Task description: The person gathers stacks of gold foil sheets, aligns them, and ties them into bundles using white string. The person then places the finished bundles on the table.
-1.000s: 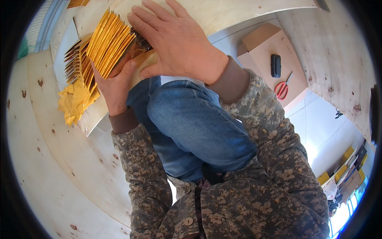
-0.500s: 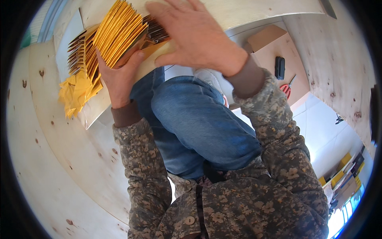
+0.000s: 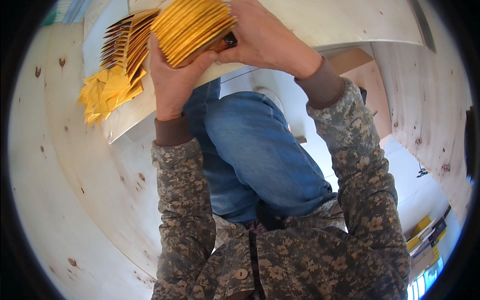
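Observation:
A thick stack of yellow padded envelopes (image 3: 192, 29) is held between my two hands above the wooden table. My left hand (image 3: 175, 82) grips its left end, the thumb running along the near lower edge. Around the right end closes my right hand (image 3: 267, 40), its thumb close to the left thumb. Some of the right fingers are hidden behind the stack. Just left of my left hand stands another row of envelopes (image 3: 129, 42) with their edges fanned. Its near end spreads into loose yellow flaps (image 3: 112, 92).
The pale table top (image 3: 345, 25) reaches to the right, above my denim-covered knees (image 3: 255, 145). Beyond them on the floor is a cardboard box (image 3: 372, 85), partly behind my right sleeve. Plywood panels rise on the left (image 3: 55, 165) and right (image 3: 425, 100). Yellow and dark items lie far right.
My right hand has come down from above and closed on the right end of the stack. The stack and my left hand have shifted right, away from the fanned row.

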A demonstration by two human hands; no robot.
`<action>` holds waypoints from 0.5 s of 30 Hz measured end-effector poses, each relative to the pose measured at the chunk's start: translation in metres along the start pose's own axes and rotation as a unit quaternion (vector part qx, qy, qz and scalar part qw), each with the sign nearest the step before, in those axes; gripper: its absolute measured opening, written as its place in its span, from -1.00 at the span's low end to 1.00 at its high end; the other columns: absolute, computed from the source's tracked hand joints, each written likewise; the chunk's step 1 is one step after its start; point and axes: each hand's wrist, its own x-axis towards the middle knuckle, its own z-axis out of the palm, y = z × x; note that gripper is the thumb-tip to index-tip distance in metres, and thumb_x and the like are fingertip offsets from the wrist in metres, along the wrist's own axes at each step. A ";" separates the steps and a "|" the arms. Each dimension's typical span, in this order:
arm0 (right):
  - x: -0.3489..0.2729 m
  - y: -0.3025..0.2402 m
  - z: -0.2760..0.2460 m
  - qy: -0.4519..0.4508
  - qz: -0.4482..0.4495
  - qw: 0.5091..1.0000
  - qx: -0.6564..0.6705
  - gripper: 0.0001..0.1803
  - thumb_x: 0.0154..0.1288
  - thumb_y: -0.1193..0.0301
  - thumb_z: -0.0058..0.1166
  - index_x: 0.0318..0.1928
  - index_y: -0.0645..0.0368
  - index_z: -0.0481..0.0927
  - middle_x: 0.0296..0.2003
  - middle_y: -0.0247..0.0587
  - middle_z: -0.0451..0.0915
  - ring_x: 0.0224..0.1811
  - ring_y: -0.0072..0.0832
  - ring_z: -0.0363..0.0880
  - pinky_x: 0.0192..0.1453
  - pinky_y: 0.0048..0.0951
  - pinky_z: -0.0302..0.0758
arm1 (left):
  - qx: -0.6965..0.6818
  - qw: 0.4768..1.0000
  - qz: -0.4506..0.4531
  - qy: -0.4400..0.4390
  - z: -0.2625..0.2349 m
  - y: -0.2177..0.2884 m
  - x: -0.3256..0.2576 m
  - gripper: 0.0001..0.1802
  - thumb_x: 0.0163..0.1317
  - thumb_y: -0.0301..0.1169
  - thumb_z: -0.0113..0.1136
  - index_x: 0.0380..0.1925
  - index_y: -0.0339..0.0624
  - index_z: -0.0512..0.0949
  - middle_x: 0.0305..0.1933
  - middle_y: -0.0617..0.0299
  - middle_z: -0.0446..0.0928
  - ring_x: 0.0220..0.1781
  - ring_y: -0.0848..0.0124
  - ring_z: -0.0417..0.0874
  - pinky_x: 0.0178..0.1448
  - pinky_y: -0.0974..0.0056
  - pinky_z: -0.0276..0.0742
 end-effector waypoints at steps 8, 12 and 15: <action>0.003 0.003 0.005 0.021 0.003 1.000 0.001 -0.42 -0.13 0.23 0.47 -0.11 0.29 0.58 -0.21 0.03 0.57 -0.05 -0.03 0.50 0.16 -0.14 0.39 | -0.119 0.992 0.011 -0.042 0.003 0.013 -0.001 -0.26 -0.06 -0.51 0.55 0.14 -0.28 0.37 0.03 0.14 0.57 0.06 0.37 0.62 0.15 0.31 0.58; -0.009 0.004 0.008 0.053 0.003 0.998 -0.018 -0.36 -0.15 0.23 0.49 -0.05 0.28 0.57 -0.14 0.03 0.55 0.02 -0.05 0.46 0.24 -0.13 0.34 | 0.013 0.997 0.046 -0.061 0.001 0.009 -0.001 -0.26 -0.05 -0.49 0.55 0.15 -0.30 0.37 0.04 0.10 0.58 0.05 0.35 0.64 0.18 0.28 0.58; -0.012 0.005 0.009 0.062 0.012 0.998 0.001 -0.35 -0.13 0.24 0.49 -0.01 0.27 0.55 -0.13 0.01 0.56 0.02 -0.04 0.45 0.26 -0.11 0.32 | 0.015 0.996 0.067 -0.065 0.002 0.005 -0.001 -0.29 -0.02 -0.50 0.53 0.14 -0.30 0.39 0.04 0.09 0.58 0.08 0.33 0.63 0.19 0.29 0.58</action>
